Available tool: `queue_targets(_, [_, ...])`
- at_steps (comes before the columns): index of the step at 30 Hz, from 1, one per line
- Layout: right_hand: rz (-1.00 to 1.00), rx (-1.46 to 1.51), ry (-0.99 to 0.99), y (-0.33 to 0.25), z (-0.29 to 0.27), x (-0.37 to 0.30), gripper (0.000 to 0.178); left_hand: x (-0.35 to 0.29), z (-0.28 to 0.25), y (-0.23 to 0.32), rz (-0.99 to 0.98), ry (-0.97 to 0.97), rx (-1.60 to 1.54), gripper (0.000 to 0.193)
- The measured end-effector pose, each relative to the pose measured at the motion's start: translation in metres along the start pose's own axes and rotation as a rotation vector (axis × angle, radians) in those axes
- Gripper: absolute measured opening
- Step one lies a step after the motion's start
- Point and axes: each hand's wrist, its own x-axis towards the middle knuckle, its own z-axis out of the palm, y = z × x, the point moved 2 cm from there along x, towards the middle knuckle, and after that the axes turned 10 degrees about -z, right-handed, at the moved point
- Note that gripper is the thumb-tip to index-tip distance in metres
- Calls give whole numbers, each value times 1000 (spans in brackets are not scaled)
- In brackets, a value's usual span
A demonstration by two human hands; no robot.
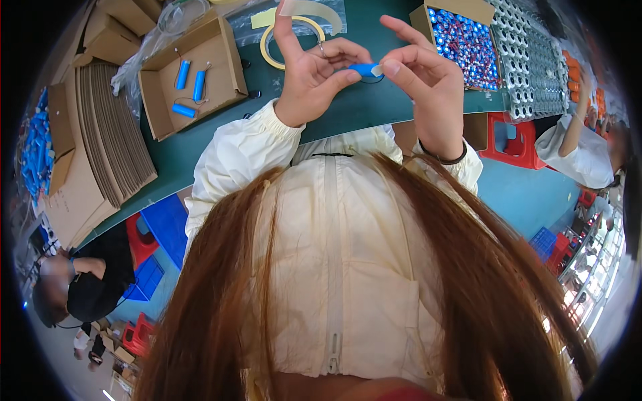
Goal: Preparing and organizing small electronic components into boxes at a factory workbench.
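Observation:
Over the green table, my left hand (309, 80) pinches a blue cylindrical battery (362, 69) between thumb and fingers. Its raised index finger carries a pale strip of tape (313, 9) that curls off to the right. At the battery's right end, the thumb and fingertips of my right hand (429, 79) close on a small whitish piece of tape (377, 70). A dark wire loops just beneath the battery. Behind my left hand lies a yellowish roll of tape (266, 49).
Left of my hands, an open cardboard tray (158, 110) holds three wired blue batteries (199, 85). A box (483, 9) full of blue batteries stands at the right, beside grey-white perforated trays (533, 63). Cardboard sheets (110, 127) are stacked far left. People sit at both sides.

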Motion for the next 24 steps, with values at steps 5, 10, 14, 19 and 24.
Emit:
queue_targets(5, [-330,-334,75,5,4,-3,8,-3,-2,0,-8,24,6,105])
queue_targets(10, [-315,-345,121,9,0,-4,10,-1,-1,2,-10,-3,18,104])
queue_targets(14, [26,11,-31,23,-10,0,24,1,-4,1,13,-49,83,102])
queue_targets(19, [253,390,-142,33,-1,-6,44,0,2,6,39,-100,287,96])
queue_targets(24, [205,415,132,35,6,-9,34,1,-1,4,45,-61,243,98])
